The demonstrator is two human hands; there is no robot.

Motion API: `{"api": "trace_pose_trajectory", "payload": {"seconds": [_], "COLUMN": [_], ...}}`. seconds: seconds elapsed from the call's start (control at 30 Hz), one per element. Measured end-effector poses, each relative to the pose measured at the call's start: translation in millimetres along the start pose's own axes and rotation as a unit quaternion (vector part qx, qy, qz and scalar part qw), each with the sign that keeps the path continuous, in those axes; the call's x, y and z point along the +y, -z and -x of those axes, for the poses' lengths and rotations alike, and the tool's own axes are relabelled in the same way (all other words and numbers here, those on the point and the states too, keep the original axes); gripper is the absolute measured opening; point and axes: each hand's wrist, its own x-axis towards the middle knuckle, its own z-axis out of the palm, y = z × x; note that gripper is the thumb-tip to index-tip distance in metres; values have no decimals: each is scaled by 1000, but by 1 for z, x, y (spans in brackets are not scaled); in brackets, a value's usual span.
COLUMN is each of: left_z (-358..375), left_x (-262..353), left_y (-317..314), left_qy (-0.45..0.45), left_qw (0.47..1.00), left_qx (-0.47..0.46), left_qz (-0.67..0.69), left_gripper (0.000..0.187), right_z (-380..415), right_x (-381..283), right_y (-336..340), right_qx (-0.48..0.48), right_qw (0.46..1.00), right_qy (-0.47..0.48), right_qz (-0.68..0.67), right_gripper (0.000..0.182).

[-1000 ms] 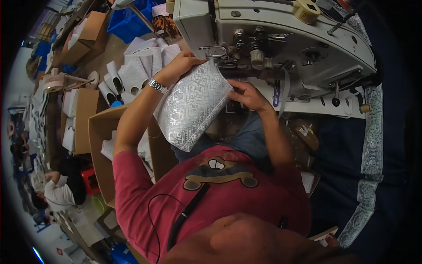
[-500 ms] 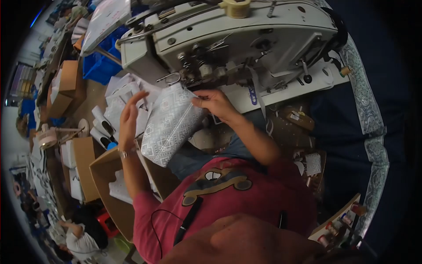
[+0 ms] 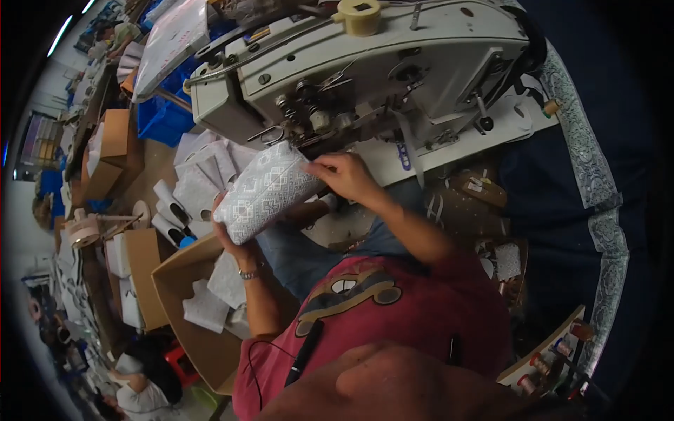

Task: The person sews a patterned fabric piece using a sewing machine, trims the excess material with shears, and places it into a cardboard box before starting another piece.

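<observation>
A grey-and-white piece of fabric (image 3: 263, 193) with a geometric pattern is held between my two hands, slanting up toward the sewing machine (image 3: 379, 67). My left hand (image 3: 230, 237), with a watch at the wrist, is closed around its lower left end, the fingers partly hidden behind it. At the upper right edge, my right hand (image 3: 344, 174) pinches the fabric between thumb and fingers. The fabric's top corner is just below the machine's needle area.
Left of the machine lie stacked pale fabric pieces (image 3: 203, 175). An open cardboard box (image 3: 189, 309) with more pieces stands by my left arm. A blue crate (image 3: 165, 116) is behind. Thread spools (image 3: 540, 363) sit at lower right. A person (image 3: 144, 382) sits at lower left.
My left hand, open beside the fabric before, has come down and taken hold of its lower end. The fabric has swung up from hanging steeply to a flatter slant. My right hand still pinches it.
</observation>
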Motion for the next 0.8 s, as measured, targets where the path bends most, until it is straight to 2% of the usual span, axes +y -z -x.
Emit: {"api": "trace_pose_trajectory", "payload": {"seconds": [0.13,0.23,0.3,0.37,0.4,0.47,0.5,0.57,0.7,0.8], "left_z": [-13,-17,-18,-16,-13,-5,-3,4,-11,-22], "left_x": [-15,-20,-20,-20,-21,-19,-19,-21,-24,-17], "left_y": [13,16,16,17,19,18,12,-1,4,6], "left_qy": [37,81,110,142,144,73,76,-13,-5,30], "left_qw": [998,995,992,987,987,992,991,999,998,998], "left_qx": [18,24,32,54,55,-18,-22,-17,11,-1], "left_qz": [38,52,50,56,56,104,103,-29,-65,-54], "left_gripper": [72,76,79,91,91,101,101,97,101,92], "right_z": [9,12,13,14,16,16,16,14,10,10], "right_x": [23,22,22,26,26,22,18,8,11,4], "right_y": [6,18,19,20,19,16,17,20,12,10], "right_qx": [28,9,-9,-53,-54,-19,-14,-18,2,-2], "right_qw": [999,999,1000,991,991,990,990,982,988,993], "right_qy": [38,25,-6,-95,-96,-95,-96,-136,-98,-91], "right_qz": [12,20,7,-81,-81,-105,-105,-127,-120,-74], "right_gripper": [27,27,27,25,25,27,27,27,28,23]}}
